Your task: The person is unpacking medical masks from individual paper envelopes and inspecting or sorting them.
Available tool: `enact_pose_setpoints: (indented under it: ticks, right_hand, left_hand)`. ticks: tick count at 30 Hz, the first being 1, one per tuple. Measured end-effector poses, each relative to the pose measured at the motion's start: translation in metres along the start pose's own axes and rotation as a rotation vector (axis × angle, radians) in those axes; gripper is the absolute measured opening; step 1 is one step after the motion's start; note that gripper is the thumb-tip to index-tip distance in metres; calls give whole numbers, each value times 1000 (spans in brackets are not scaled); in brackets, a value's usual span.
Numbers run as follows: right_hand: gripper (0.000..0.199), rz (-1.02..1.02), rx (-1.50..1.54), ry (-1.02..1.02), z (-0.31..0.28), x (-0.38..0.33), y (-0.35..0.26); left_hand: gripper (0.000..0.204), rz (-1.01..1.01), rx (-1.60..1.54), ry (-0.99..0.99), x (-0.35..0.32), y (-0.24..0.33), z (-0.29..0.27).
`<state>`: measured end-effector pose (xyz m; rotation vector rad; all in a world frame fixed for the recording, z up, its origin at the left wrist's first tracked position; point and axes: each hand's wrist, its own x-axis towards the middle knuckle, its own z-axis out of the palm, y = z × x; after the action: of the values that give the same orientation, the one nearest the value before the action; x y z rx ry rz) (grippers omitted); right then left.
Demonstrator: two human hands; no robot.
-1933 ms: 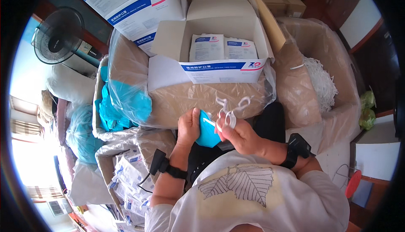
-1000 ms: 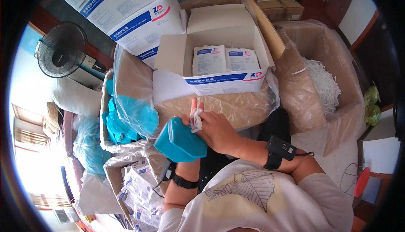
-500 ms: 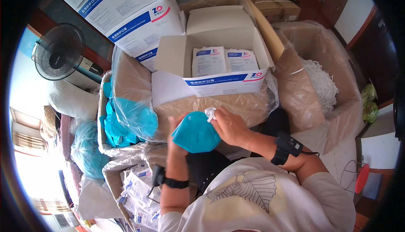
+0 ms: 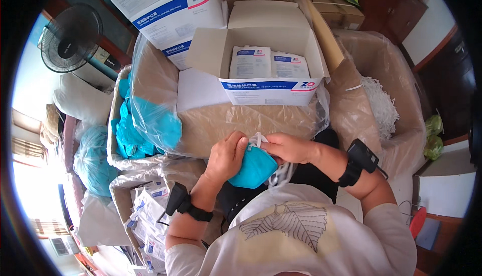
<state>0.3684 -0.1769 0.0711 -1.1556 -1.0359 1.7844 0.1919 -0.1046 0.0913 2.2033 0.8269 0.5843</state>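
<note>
A blue-green face mask is held in front of my body, its cup hanging below my fingers. My left hand is closed on the mask's left edge, thumb on top. My right hand pinches the white ear straps at its upper right. More white strap hangs below the right hand, blurred. Just beyond my hands stands an open white carton with small white packets in it.
Left of me, a plastic-lined box holds blue-green masks; nearer, another box holds printed packets. A carton of white straps stands to the right. Stacked white cartons and a fan are at the far left.
My left hand has moved from under the mask to its upper left edge. The mask has shifted right and down, and the straps now spread between and below my hands.
</note>
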Motion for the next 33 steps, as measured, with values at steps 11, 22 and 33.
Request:
enact_pose_setpoints:
  ticks: [11, 22, 33]
  right_hand:
    - [41, -134, -448, -27, 34, -18, -14]
    - [34, -89, -527, -75, 25, -97, -21]
    - [29, -576, -723, 1227, -149, -193, -68]
  left_hand:
    - [18, 307, 314, 40, 2, -34, -35]
    - [31, -257, 351, 676, -34, -169, -138]
    - [55, 37, -1628, 311, -71, -214, -85]
